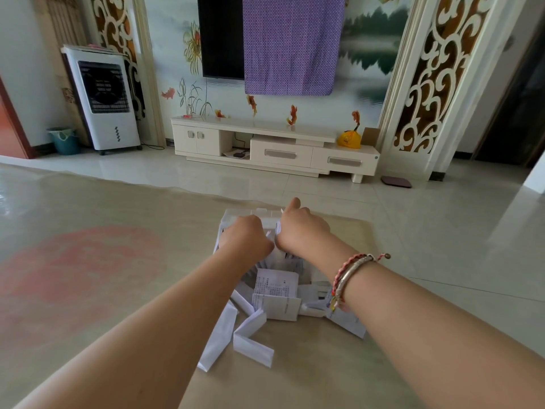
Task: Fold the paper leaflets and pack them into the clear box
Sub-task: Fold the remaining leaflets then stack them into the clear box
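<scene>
Living-room floor mat (88, 261), folded leaflets (250, 335) scattered.
Both hands, left (246, 239) and right (300, 228), grip leaflets over the clear box (236, 215); print unreadable.

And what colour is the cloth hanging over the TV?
Purple with a tiny pattern, seen in the head view.

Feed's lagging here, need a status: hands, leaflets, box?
Left hand and right hand both curled over the box, on leaflets inside. More folded leaflets loose on the table in front. Nothing in the way.
</scene>
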Demonstrator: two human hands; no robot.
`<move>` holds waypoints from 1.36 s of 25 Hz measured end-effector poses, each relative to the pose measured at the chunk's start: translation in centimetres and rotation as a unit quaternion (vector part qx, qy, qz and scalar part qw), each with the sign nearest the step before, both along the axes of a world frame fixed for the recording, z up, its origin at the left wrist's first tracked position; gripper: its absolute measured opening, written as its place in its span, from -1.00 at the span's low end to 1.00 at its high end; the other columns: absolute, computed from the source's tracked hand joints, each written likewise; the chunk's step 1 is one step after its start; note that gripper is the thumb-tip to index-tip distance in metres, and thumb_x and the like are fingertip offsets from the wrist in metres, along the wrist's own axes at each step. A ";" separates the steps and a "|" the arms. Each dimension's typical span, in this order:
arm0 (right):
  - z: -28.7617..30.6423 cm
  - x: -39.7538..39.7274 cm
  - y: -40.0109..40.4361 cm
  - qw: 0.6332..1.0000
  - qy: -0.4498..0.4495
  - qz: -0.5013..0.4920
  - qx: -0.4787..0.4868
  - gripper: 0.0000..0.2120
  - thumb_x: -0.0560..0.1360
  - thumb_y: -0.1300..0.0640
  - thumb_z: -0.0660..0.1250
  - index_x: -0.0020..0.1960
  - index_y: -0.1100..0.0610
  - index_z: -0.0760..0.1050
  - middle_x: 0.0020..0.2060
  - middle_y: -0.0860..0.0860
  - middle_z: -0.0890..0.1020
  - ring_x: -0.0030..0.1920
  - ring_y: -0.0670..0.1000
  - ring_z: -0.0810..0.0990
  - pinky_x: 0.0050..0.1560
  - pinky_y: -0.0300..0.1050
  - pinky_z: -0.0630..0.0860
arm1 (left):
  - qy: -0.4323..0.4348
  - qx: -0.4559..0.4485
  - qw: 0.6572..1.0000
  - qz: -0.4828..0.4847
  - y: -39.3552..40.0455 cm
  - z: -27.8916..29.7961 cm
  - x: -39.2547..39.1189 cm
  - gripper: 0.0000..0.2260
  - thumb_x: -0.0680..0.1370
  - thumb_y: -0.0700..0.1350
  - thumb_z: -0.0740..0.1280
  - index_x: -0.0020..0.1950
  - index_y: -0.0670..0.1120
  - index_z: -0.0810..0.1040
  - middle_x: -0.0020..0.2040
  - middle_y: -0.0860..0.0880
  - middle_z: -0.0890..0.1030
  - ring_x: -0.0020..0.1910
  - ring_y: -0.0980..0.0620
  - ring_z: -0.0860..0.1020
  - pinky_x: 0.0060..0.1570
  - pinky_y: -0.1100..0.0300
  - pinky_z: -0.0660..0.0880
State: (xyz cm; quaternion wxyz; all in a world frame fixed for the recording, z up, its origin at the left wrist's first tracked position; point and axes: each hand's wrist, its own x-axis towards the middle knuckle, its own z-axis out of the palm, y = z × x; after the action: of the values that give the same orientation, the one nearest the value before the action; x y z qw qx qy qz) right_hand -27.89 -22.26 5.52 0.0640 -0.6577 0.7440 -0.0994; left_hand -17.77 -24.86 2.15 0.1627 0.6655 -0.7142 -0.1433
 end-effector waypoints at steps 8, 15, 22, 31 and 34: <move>-0.6 -0.4 -0.4 0.994 0.010 0.058 0.092 -0.30 0.57 0.13 0.20 0.50 0.23 -0.18 0.40 0.27 0.19 0.25 0.28 0.44 0.07 0.04 0.45 | 0.051 0.056 0.995 -0.062 0.5 1.3 0.2 -0.73 0.63 -0.12 0.16 0.17 -0.25 0.54 -0.21 -0.05 0.52 -0.26 0.06 0.48 -0.28 0.27 0.40; 0.0 -0.6 0.4 0.979 0.039 0.077 0.186 -0.20 0.59 0.05 0.15 0.51 0.17 -0.41 0.53 0.22 -0.03 0.51 0.23 0.05 0.42 0.06 0.22 | 0.002 0.048 0.993 -0.112 0.2 0.6 0.9 -0.69 0.59 0.00 0.27 -0.24 -0.18 0.50 -0.31 -0.09 0.46 -0.32 0.02 0.39 -0.29 0.24 0.32; 1.7 -3.2 2.0 0.984 -0.042 0.094 0.144 -0.38 0.61 -0.11 0.05 0.56 0.10 -0.07 0.44 0.19 0.28 0.41 0.18 0.25 0.30 0.03 0.29 | 0.029 0.042 0.994 -0.097 0.3 0.7 0.4 -0.51 0.64 0.09 0.13 -0.43 -0.14 0.27 -0.45 -0.06 0.31 -0.43 0.04 0.30 -0.36 0.18 0.26; -2.8 -4.9 1.3 0.988 0.027 0.111 0.108 -0.47 0.66 -0.08 -0.16 0.56 -0.02 -0.27 0.53 -0.08 -0.26 0.50 0.06 -0.39 0.43 0.15 -0.38 | -0.003 0.076 0.991 -0.108 1.1 1.0 -0.5 -0.43 0.66 0.16 -0.06 0.17 -0.24 0.55 0.03 -0.27 0.60 0.07 -0.21 0.54 0.08 0.07 0.40; -3.4 -5.5 0.7 0.984 -0.111 0.118 0.075 -0.50 0.66 -0.10 -0.18 0.56 -0.08 -0.18 0.54 -0.11 -0.20 0.52 0.04 -0.32 0.48 0.14 -0.31 | -0.004 0.067 0.990 -0.124 0.9 0.6 -0.2 -0.46 0.63 0.21 -0.02 -0.34 -0.14 0.40 -0.36 -0.09 0.46 -0.26 -0.07 0.46 -0.15 0.13 0.35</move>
State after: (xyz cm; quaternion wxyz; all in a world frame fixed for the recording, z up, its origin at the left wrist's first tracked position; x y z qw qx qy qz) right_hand -33.38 -21.51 2.16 0.2068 -0.7193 0.6544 -0.1079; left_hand -17.99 -23.92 2.74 0.0961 0.5818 -0.7806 -0.2071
